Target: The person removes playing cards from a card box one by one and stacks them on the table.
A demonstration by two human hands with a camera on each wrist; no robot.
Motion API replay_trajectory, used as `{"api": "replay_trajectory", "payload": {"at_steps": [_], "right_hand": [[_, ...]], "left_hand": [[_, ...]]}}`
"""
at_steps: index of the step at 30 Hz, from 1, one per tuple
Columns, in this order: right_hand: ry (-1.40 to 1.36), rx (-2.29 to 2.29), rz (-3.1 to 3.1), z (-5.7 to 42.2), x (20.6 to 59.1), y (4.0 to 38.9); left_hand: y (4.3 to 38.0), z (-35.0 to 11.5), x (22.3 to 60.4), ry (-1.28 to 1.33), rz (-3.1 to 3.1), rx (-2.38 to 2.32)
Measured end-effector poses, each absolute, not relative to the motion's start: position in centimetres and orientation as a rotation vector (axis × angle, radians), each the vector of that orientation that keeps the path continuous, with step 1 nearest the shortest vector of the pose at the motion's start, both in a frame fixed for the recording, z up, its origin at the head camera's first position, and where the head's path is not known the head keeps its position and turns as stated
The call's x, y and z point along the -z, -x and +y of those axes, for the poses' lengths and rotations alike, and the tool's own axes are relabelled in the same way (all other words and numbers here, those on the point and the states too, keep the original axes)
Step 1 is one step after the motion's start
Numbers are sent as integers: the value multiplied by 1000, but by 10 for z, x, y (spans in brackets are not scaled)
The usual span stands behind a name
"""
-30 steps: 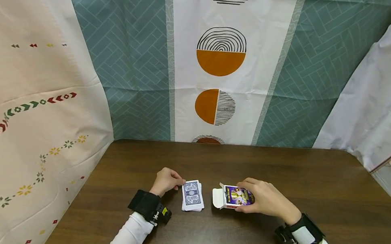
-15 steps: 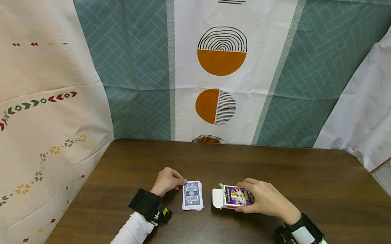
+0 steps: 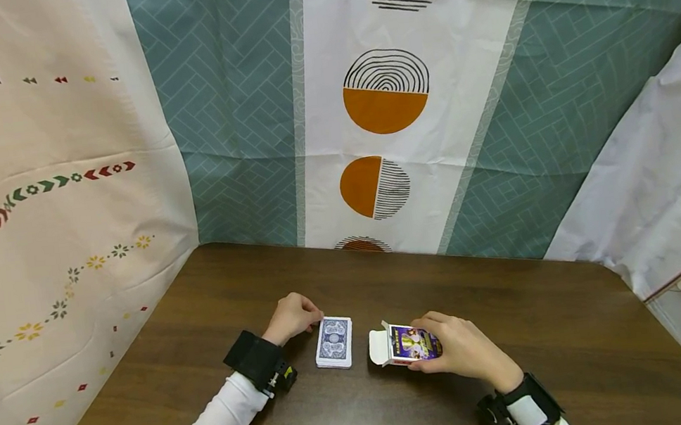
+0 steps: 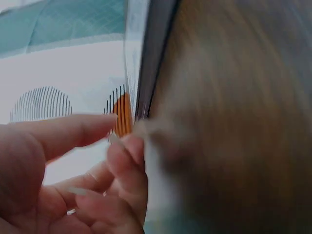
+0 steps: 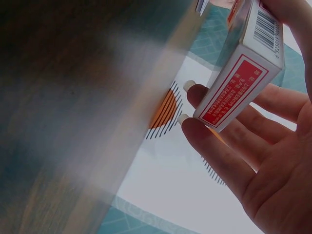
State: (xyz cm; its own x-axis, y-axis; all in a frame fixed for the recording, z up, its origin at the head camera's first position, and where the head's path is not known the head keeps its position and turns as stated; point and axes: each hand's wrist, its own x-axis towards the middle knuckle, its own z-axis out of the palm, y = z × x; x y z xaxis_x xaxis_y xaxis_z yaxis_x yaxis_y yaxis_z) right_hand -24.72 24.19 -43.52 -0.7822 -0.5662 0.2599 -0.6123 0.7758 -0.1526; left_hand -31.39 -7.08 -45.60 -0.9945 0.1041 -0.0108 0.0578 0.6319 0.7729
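A deck of blue-backed playing cards (image 3: 334, 342) lies face down on the table, its edges even. At the deck's far left corner, my left hand (image 3: 292, 317) pinches it between thumb and fingertips. In the left wrist view the deck (image 4: 148, 53) appears edge-on, with its corner at the fingertips of my left hand (image 4: 83, 180). To the right, my right hand (image 3: 459, 343) grips a purple card box (image 3: 416, 342), its white flap open toward the deck. The right wrist view shows the box's white end (image 5: 234, 92) with a red label, between thumb and fingers.
The brown wooden table (image 3: 354, 423) stretches around both hands. A patterned cloth (image 3: 367, 117) hangs behind its far edge, with more cloth at the left and right sides. A short gap separates the deck from the box flap.
The deck has turned slightly clockwise, and its uneven cards have come into line. My left hand has shifted only a little. My right hand and the box have hardly moved.
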Motion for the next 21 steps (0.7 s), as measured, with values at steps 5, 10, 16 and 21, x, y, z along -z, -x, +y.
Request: {"api": "replay_trajectory", "payload": {"at_steps": [5, 10, 16, 21], "right_hand": [[-933, -349, -2756, 241, 435, 244], [-942, -359, -2733, 238, 432, 238], [-973, -344, -2698, 234, 425, 235], [-980, -344, -2672, 233, 422, 234]], "left_hand": [[296, -54, 436, -460, 2813, -1269], [268, -27, 426, -738, 2515, -1299], [255, -10, 432, -678, 2374, -1374], [257, -8, 435, -602, 2259, -1474]]}}
